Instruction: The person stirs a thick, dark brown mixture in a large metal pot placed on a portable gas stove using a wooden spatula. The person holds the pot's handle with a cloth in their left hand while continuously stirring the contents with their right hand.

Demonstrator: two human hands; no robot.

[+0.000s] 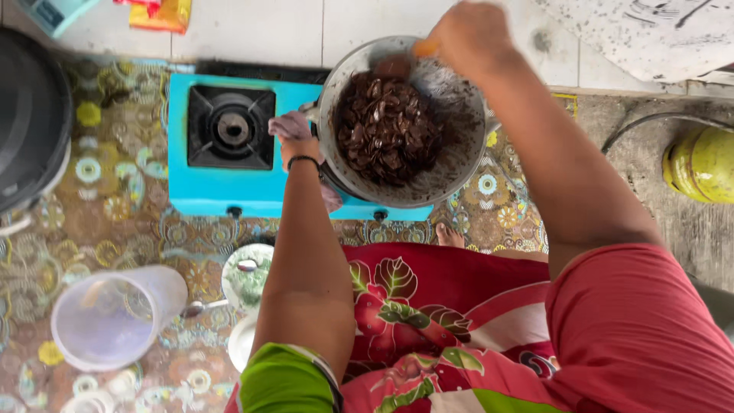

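Head view, looking straight down at a patterned floor mat (115,222) with the person's arms reaching forward over a red flowered skirt (443,306). At the mat's left edge sits the rim of a large black pot (27,115). Near the mat's lower left corner a clear plastic jug (111,317) lies tilted, mouth toward the camera. Just right of it, a small bowl of pale green stuff (246,279) has a metal spoon (205,306) resting beside and under its rim, and a white plate edge (241,344) shows below it.

Along the mat's far edge stands a turquoise two-burner gas stove (183,183). Its left burner (232,128) is bare. The left hand (297,145), a black band on the wrist, is closed on a pinkish cloth (284,126) pressed against the handle side of a metal wok (459,164) that sits on the stove's right burner. The wok holds a heap of dark brown, glossy chips or slices (386,130), coated and clumped together, with dark residue smeared up its walls.

The right hand (470,34) is closed round an orange handle (425,47) at the wok's far rim; the tool's working end is blurred and cannot be made out. At the right edge, off the mat on grey floor, a yellow-green gas cylinder (703,164) lies with a hose (650,122) curving toward the stove
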